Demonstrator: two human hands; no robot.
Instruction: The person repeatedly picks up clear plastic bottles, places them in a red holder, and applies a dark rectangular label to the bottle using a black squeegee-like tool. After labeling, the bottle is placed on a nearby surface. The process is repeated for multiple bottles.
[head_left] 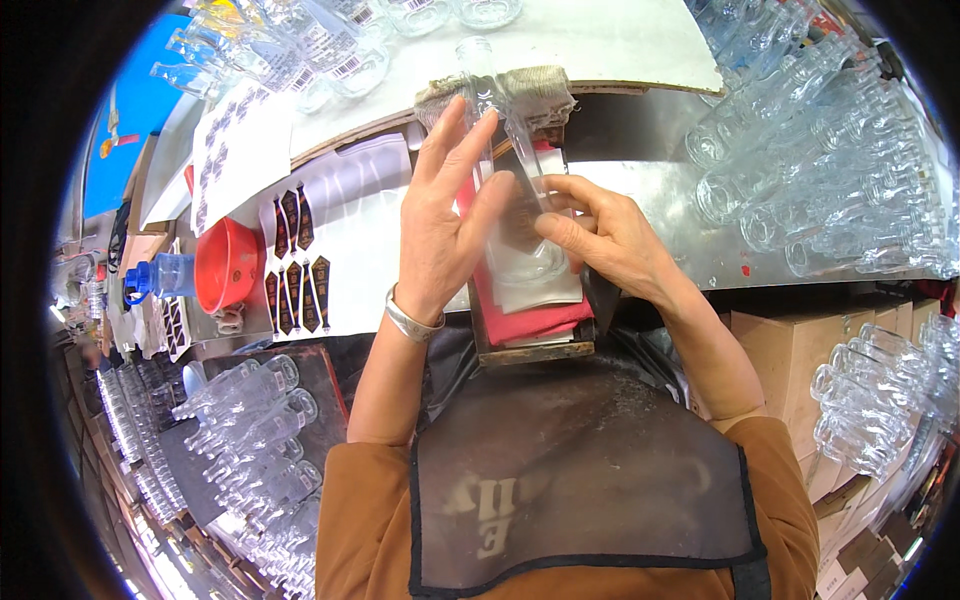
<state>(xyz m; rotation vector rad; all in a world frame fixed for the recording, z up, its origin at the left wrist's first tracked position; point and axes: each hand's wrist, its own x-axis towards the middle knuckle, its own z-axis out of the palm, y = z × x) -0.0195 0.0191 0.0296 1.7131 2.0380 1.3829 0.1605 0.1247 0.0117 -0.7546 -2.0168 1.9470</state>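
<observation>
The metal worktop (650,200) spans the middle of the view, its bare surface showing to the right of the hands. On its right side lies a large heap of clear glass bottles (830,170), stacked on their sides. A second batch of clear bottles (250,420) lies at lower left, below the worktop edge, and a third (880,400) at lower right beside cardboard boxes (790,350). White backing sheets (340,230) carrying dark shield-shaped labels (295,265) rest on the worktop to the left of the hands. A red plastic bowl (228,262) sits left of the sheets, with a blue-capped plastic bottle (165,275) just beside it.

At centre, a wooden cradle (530,350) lined with red cloth (530,322) holds the work. A clear glass bottle (520,210) lies in it, neck pointing away from the person, towards a folded rag (530,88) at the far end.

The left hand (445,225), wearing a silver bangle (412,320) at the wrist, is open with fingers extended and flat against the bottle's left side. The right hand (600,235) is partly curled, with fingertips pressing a dark label (520,222) onto the bottle's upper face. Neither hand closes fully round the bottle; both touch it.
</observation>
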